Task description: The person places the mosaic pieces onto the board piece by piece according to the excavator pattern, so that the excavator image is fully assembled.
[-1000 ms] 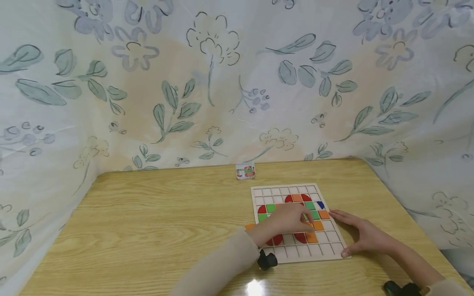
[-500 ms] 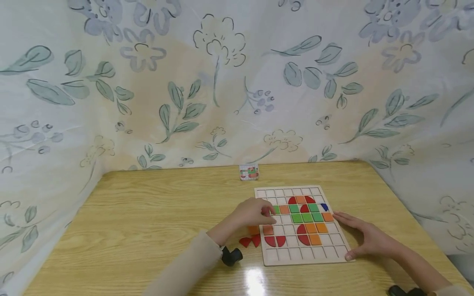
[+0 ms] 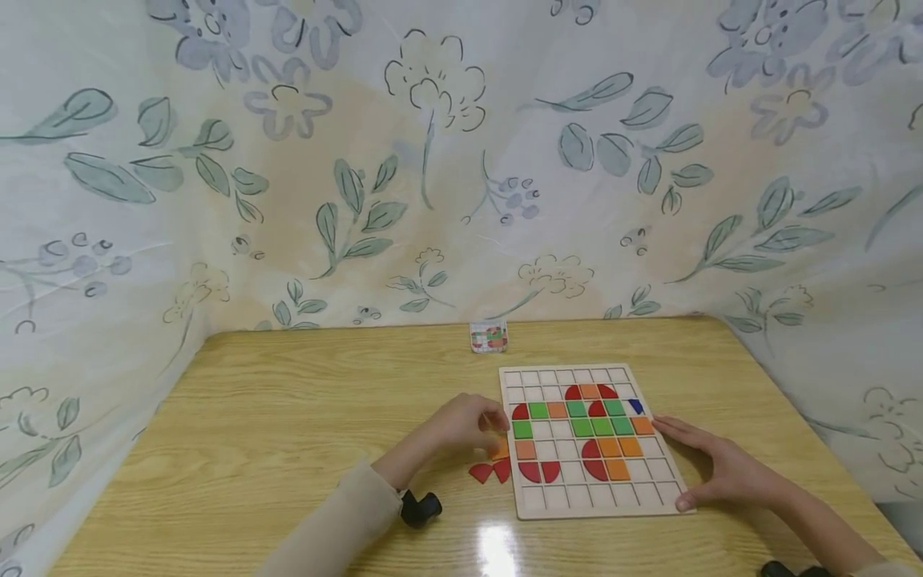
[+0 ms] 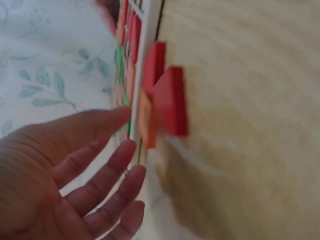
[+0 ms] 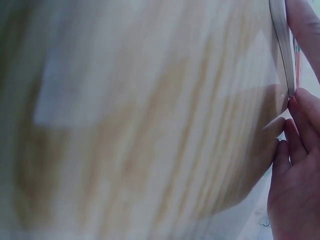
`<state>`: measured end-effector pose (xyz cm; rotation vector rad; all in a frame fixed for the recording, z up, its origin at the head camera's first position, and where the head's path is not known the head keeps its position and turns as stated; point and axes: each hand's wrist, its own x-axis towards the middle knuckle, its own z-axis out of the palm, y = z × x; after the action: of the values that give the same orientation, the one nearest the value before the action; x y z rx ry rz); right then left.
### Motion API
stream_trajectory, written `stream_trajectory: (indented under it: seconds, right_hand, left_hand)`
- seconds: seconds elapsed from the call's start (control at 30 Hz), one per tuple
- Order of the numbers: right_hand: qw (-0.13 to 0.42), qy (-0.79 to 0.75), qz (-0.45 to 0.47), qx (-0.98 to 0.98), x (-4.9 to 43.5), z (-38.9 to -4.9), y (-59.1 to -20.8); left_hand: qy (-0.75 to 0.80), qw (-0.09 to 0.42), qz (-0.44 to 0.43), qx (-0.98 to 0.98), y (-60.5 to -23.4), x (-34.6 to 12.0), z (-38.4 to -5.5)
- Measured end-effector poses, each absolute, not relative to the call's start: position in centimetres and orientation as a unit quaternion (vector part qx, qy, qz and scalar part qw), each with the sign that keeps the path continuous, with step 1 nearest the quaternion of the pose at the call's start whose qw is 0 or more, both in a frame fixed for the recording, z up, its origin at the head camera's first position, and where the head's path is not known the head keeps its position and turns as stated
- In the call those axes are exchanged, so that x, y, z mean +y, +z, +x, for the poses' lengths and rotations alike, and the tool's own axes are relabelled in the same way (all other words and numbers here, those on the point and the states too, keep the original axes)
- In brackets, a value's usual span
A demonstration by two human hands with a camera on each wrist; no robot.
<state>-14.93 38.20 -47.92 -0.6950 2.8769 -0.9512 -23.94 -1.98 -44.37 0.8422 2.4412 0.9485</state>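
Observation:
A wooden grid board [image 3: 606, 501] lies on the right half of the table, with red quarter-rounds, orange squares and green squares [image 3: 538, 410] set in its cells. A dark blue piece [image 3: 635, 406] lies askew near its right edge. My left hand [image 3: 461, 429] hovers by the board's left edge, fingers loosely bent and holding nothing. Close to its fingertips are an orange tile [image 3: 500, 449] and two red pieces [image 3: 481, 474] on the table; the left wrist view shows a red piece [image 4: 171, 100] beside the board. My right hand [image 3: 735, 469] rests along the board's right edge, thumb at the near corner.
A small pattern card [image 3: 489, 336] lies at the table's back edge. A floral cloth [image 3: 461, 200] hangs behind and at the sides. Bare wood table [image 3: 288, 417] stretches left of the board. A black wrist camera [image 3: 421, 508] sits under my left wrist.
My left hand has moved left, from above the board to beside its left edge, uncovering the pieces there. My right hand stays at the board's right edge. The head view has shifted slightly.

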Motion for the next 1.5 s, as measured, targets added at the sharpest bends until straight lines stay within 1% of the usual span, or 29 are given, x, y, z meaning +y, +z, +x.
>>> stream_trajectory:
  seconds: [0.1,0.37,0.63,0.77,1.0,1.3,1.5]
  right_hand:
    - [0.015,-0.307,-0.224,0.925,38.2,-14.9,-48.0]
    - [0.016,-0.31,-0.223,0.924,38.0,-14.6,-48.0]
    - [0.021,-0.315,-0.218,0.923,37.9,-14.5,-47.8]
    - [0.022,-0.314,-0.215,0.924,37.9,-14.5,-47.8]
    - [0.028,-0.316,-0.207,0.925,37.9,-14.6,-47.8]
    - [0.018,-0.315,-0.22,0.923,38.1,-14.7,-47.9]
    - [0.019,-0.316,-0.221,0.922,38.0,-14.7,-47.9]
  left_hand:
    - [0.352,0.204,0.304,0.862,-45.0,-1.9,-23.4]
    - [0.362,0.189,0.311,0.858,-45.7,-1.9,-22.9]
    - [0.367,0.16,0.333,0.854,-45.8,-3.3,-23.5]
    - [0.369,0.154,0.346,0.849,-45.7,-3.9,-23.5]
    - [0.368,0.161,0.334,0.853,-45.7,-4.1,-23.3]
    - [0.339,0.141,0.323,0.872,-45.7,-4.7,-23.0]
    - [0.343,0.132,0.336,0.867,-45.7,-4.8,-22.9]
